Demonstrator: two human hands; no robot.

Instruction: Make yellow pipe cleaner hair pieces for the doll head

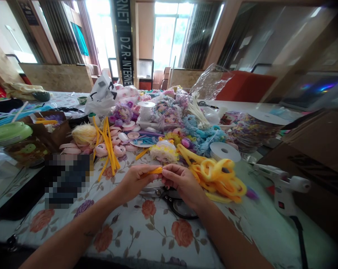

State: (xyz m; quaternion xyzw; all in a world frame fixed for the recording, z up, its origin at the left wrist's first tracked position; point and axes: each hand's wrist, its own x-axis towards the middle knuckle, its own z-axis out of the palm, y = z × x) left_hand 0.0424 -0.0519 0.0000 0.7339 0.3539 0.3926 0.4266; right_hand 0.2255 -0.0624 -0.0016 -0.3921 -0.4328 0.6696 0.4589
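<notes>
While a yellow strip is pinched in the left hand and right hand, near centre, I judge a loosened hold could let it slip or twist; its long axis runs left to right, one end pointing right. Scissors lie below, a yellow bundle right, a doll head beyond.

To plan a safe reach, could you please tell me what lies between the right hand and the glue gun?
The head view shows a yellow coil, then a purple tuft and a red patch.
</notes>
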